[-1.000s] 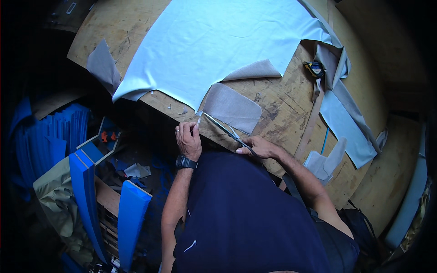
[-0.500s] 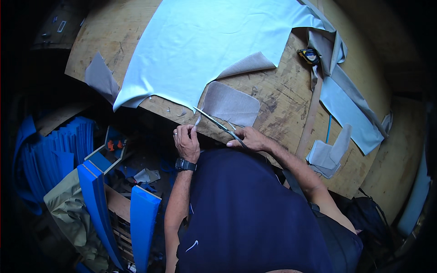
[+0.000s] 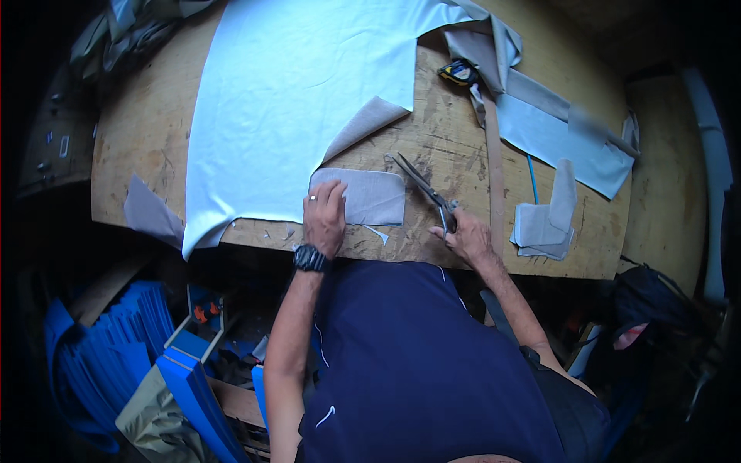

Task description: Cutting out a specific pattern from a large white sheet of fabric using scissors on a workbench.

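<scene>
1. The person's right hand (image 3: 469, 234) is closed around the handles of a pair of metal scissors (image 3: 424, 185), whose blades angle away from the body and toward the left, just above the surface (image 3: 440, 123) or resting on it; which of the two cannot be told.

2. The left hand (image 3: 324, 220), wearing a ring (image 3: 312, 198) and with a dark watch (image 3: 311, 258) at its wrist, reaches over the left end of a grey fabric patch (image 3: 378, 198), fingers bent and close together. Whether they pinch anything cannot be told.

3. The patch lies near the surface's front edge, between the left hand and the scissors, its rounded corner just beside the blades. A slim white scrap (image 3: 378, 233) sits beside its lower edge.

4. A large pale blue cloth (image 3: 270, 116) spreads beyond the left hand, one corner turned back to show a grey underside.

5. Farther right, a tape measure (image 3: 460, 72) rests near the top of a long tan strip (image 3: 495, 177). Past the strip are a thin blue rod (image 3: 532, 179), a pile of grey cut pieces (image 3: 540, 228) and a long pale fabric length (image 3: 556, 147).

6. Below the surface, at left, upright blue sheets (image 3: 116, 339) stand bunched beside crumpled khaki cloth (image 3: 166, 420).
</scene>
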{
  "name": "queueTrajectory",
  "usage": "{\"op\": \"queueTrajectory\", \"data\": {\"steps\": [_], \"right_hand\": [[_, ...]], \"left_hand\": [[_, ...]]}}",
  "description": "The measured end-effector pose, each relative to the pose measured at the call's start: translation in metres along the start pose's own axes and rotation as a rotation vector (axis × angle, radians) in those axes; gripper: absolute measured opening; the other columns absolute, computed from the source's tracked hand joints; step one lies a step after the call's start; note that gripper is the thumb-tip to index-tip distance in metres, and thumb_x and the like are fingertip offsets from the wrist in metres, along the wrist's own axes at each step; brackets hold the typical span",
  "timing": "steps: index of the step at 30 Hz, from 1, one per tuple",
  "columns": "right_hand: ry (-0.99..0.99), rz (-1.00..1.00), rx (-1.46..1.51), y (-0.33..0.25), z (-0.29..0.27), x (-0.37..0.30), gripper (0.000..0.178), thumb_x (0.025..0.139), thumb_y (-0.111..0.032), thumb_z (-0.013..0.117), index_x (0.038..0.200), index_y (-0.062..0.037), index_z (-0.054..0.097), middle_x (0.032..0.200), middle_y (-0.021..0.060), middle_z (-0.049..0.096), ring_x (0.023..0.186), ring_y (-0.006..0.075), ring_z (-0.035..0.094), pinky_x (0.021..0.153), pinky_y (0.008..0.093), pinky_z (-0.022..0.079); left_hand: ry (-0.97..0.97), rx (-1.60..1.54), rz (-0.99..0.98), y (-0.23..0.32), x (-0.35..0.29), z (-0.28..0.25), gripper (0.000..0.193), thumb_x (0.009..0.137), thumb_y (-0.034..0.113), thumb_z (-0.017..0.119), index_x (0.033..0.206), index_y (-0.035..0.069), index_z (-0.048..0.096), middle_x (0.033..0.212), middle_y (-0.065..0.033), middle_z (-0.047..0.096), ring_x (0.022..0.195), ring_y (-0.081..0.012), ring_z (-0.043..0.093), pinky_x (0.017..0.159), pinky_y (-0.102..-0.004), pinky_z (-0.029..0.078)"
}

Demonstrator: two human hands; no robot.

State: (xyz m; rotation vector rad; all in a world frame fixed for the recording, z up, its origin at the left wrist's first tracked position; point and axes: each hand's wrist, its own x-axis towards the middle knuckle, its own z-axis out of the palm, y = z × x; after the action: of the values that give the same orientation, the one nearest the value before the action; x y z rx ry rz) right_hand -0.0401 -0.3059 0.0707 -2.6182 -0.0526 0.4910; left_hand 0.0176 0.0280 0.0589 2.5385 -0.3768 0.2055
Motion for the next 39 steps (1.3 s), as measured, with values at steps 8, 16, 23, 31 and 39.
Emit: {"op": "queueTrajectory", "data": {"steps": [8, 16, 23, 31, 39], "right_hand": [[0.118, 0.083, -0.268, 0.02, 0.024, -0.003, 0.05, 0.071, -0.027, 0.083, 0.11, -0.0043, 0.062, 0.107, 0.0135, 0.065, 0.107, 0.0322, 0.061, 0.091, 0.0474, 0.05], [0.425, -0.28, 0.288, -0.046, -0.001, -0.002, 0.073, 0.075, -0.029, 0.083, 0.139, -0.0089, 0.054, 0.148, 0.0183, 0.049, 0.142, 0.039, 0.041, 0.115, 0.0523, 0.037], [-0.035, -0.143, 0.787, 0.011, -0.067, -0.031, 0.025, 0.086, -0.022, 0.077, 0.099, -0.0016, 0.07, 0.079, 0.0072, 0.067, 0.077, 0.0125, 0.062, 0.07, 0.0332, 0.05], [0.139, 0.203, 0.576, 0.191, -0.151, -0.086, 0.026, 0.089, -0.026, 0.077, 0.095, -0.0015, 0.071, 0.082, 0.0006, 0.068, 0.079, 0.0095, 0.058, 0.074, 0.0293, 0.049], [0.692, 0.62, -0.11, 0.371, -0.125, -0.025, 0.049, 0.086, -0.03, 0.077, 0.126, -0.0025, 0.067, 0.128, 0.0202, 0.066, 0.123, 0.0357, 0.061, 0.103, 0.045, 0.049]], "left_hand": [[-0.525, 0.195, 0.173, -0.03, 0.067, 0.029, 0.032, 0.076, 0.026, 0.084, 0.096, 0.008, 0.067, 0.105, -0.015, 0.061, 0.111, -0.0381, 0.055, 0.096, -0.0508, 0.041], [-0.883, -0.201, 0.346, 0.067, 0.079, -0.001, 0.025, 0.088, 0.024, 0.074, 0.103, 0.008, 0.063, 0.083, -0.0192, 0.071, 0.08, -0.0423, 0.069, 0.068, -0.0496, 0.054], [-0.906, -0.469, 0.191, 0.136, 0.091, -0.01, 0.025, 0.087, 0.021, 0.077, 0.104, 0.003, 0.07, 0.084, -0.0157, 0.071, 0.075, -0.0276, 0.071, 0.068, -0.0365, 0.055], [-0.742, -0.614, -0.011, 0.136, 0.06, 0.019, 0.017, 0.093, 0.013, 0.074, 0.105, 0.003, 0.068, 0.091, -0.0078, 0.074, 0.076, -0.0157, 0.07, 0.068, -0.0301, 0.055], [-0.349, -0.312, -0.136, 0.066, 0.058, 0.026, 0.027, 0.089, 0.018, 0.076, 0.108, 0.002, 0.066, 0.106, -0.017, 0.07, 0.1, -0.0326, 0.068, 0.087, -0.0419, 0.052]]}}
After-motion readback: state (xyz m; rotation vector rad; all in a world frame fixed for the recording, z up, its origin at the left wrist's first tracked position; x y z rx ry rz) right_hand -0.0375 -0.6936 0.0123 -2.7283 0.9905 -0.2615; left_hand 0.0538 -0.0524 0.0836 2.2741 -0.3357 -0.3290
